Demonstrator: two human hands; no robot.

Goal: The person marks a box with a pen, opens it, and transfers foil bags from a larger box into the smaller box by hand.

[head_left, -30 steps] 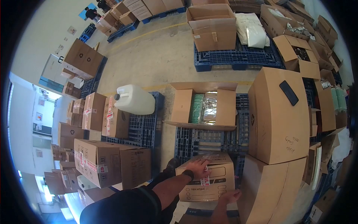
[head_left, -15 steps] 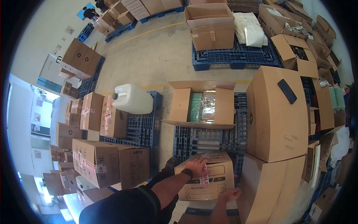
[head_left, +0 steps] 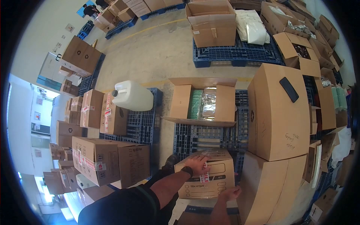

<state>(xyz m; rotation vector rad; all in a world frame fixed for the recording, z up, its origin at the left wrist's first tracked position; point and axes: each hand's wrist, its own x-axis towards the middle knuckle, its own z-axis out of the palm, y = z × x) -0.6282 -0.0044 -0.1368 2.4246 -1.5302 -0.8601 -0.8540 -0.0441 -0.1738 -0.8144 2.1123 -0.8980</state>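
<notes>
A cardboard box [head_left: 202, 191] with printed labels stands low in front of me, near the edge of the blue pallet [head_left: 210, 137]. My left hand [head_left: 196, 164] lies on the box's upper edge with fingers stretched out, over a strip of red-and-white tape [head_left: 205, 177] that runs down the printed side. Beside the box's lower right corner is my right hand [head_left: 229, 193], its fingers drawn together in a pinch. Whatever they hold, if anything, is too small to make out. Beyond, an open carton [head_left: 180, 103] holds green packs [head_left: 195, 104] and silvery wrapped packs [head_left: 209, 105].
Tall cartons [head_left: 279, 116] stand close on my right, with a black phone [head_left: 289, 90] on top. To the left, a white jerrycan [head_left: 134, 96] and taped boxes [head_left: 90, 161] stand on or near another blue pallet. Two people [head_left: 89, 10] are far back.
The view has shifted slightly, so the surroundings sit a little higher. Both hands keep nearly the same places at the box.
</notes>
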